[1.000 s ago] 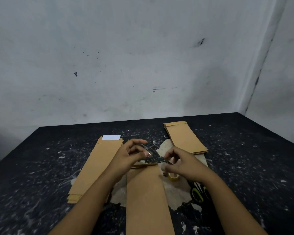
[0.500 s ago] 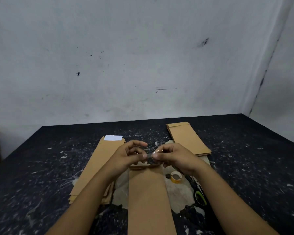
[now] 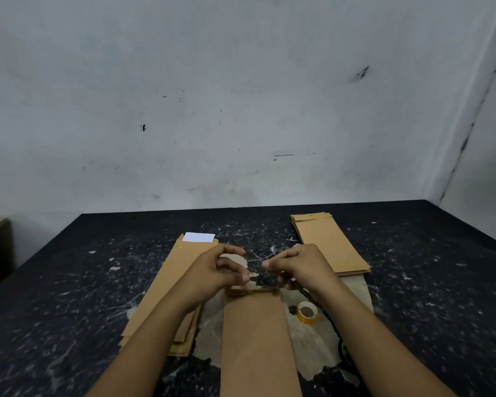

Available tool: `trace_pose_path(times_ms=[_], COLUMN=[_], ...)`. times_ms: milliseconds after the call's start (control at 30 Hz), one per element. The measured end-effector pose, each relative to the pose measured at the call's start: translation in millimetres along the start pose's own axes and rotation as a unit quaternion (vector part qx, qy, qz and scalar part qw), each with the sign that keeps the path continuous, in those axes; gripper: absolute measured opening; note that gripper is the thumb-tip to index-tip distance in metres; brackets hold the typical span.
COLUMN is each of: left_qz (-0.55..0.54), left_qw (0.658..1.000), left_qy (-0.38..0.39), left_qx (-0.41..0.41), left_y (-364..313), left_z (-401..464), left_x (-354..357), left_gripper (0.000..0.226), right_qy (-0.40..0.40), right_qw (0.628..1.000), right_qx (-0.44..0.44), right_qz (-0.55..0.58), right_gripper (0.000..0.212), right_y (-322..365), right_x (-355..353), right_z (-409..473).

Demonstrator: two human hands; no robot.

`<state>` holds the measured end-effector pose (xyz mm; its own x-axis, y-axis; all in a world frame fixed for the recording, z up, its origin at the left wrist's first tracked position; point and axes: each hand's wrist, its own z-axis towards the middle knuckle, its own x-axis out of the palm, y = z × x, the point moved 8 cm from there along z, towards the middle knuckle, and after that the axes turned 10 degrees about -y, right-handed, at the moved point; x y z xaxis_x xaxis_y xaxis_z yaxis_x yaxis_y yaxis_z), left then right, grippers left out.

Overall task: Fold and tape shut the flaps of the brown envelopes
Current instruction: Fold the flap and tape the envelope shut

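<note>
On the dark, white-speckled counter (image 3: 413, 282) a long brown paper envelope (image 3: 255, 339) lies lengthwise in the middle, its near end running out of the bottom of the view and its far end, where the flap (image 3: 252, 290) is creased, just below the hands. The left hand (image 3: 212, 273) and the right hand (image 3: 301, 267) hover close together just above that far end, each with fingers curled and thumb and forefinger pinched. Between the two pinches stretches a short strip of clear tape (image 3: 262, 275), faint and hard to make out against the counter; it appears to be held at both ends, just above the flap.

A small roll of yellowish tape (image 3: 307, 311) lies flat on the counter just right of the envelope, under the right forearm. To the left, a stack of brown envelopes (image 3: 166, 287) lies at a slant, with a white rectangular slip (image 3: 198, 237) at its far end. On the far right, another neat stack of brown envelopes (image 3: 330, 245) lies apart from the rest. A pale, worn patch of the counter surface (image 3: 309, 348) shows around the middle envelope. A scuffed grey wall (image 3: 241, 110) rises behind the counter.
</note>
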<state>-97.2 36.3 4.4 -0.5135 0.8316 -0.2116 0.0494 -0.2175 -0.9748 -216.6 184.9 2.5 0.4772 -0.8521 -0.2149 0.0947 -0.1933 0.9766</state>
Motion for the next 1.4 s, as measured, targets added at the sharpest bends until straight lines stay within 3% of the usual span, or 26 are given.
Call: trace_pose_path(times_ms=[167, 400, 900, 1400], left_qz=[-0.045, -0.016, -0.023, 0.188], left_qw=[0.995, 0.992, 0.972, 0.958], left_qy=[-0.033, -0.030, -0.058, -0.098], left_qx=[-0.081, -0.120, -0.225, -0.194], left_y=[12.9, 17.0, 36.8, 38.5], left_z=[4.3, 5.7, 11.3, 11.6], left_x=[-7.9, -16.3, -11.0, -13.1], left_gripper=[0.052, 0.049, 0.031, 0.038], right_qy=[-0.017, 0.029, -0.005, -0.004], right_qw=[0.999, 0.998, 0.984, 0.945], right_qx=[0.029, 0.050, 0.052, -0.005], right_qz=[-0.013, -0.002, -0.169, -0.328], right_gripper=[0.028, 0.009, 0.021, 0.020], right_y=[-15.5, -17.9, -34.8, -33.8], right_x=[6.1, 1.7, 3.2, 11.1], right_z=[2.1, 4.2, 10.2, 8.0])
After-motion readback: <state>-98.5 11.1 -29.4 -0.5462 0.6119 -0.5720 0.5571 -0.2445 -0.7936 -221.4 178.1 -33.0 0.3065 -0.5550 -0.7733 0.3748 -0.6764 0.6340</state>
